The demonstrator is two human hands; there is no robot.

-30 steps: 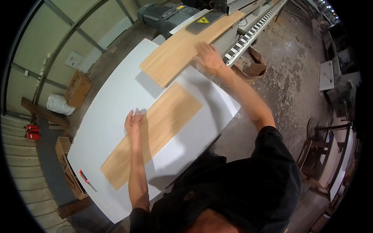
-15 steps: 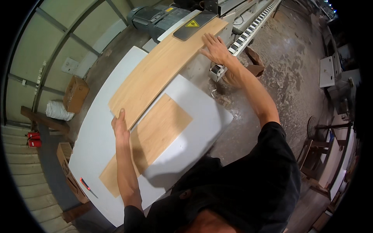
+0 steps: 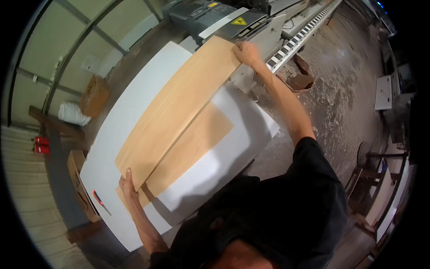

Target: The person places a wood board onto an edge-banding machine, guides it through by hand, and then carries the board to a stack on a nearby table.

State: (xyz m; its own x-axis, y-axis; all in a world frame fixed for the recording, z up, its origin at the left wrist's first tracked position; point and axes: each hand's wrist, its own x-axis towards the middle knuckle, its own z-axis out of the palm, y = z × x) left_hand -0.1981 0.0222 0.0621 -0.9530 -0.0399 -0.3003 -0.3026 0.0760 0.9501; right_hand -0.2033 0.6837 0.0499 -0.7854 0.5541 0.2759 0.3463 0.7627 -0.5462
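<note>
A long wood-grain board (image 3: 174,107) is held between my two hands, above a white table (image 3: 215,148). My left hand (image 3: 128,183) grips its near end, thumb on the top face and fingers out of sight beneath. At the far right corner my right hand (image 3: 247,53) is closed around the edge, somewhat blurred. A second wood-grain board (image 3: 197,143) lies flat on the table, partly covered by the held one. Near the table's left edge rests a red-and-black utility knife (image 3: 99,199).
Beyond the table stands a machine with a grey motor (image 3: 197,22), a yellow warning label (image 3: 239,21) and a slotted conveyor track (image 3: 298,40). Cardboard boxes (image 3: 95,96), a white sack (image 3: 73,113) and red extinguishers (image 3: 41,145) are at left. Sawdust covers the floor (image 3: 338,89) at right.
The held board has come away from the machine, toward me and to the left, over the second board. Both hands moved with it; the right now wraps its corner instead of lying flat.
</note>
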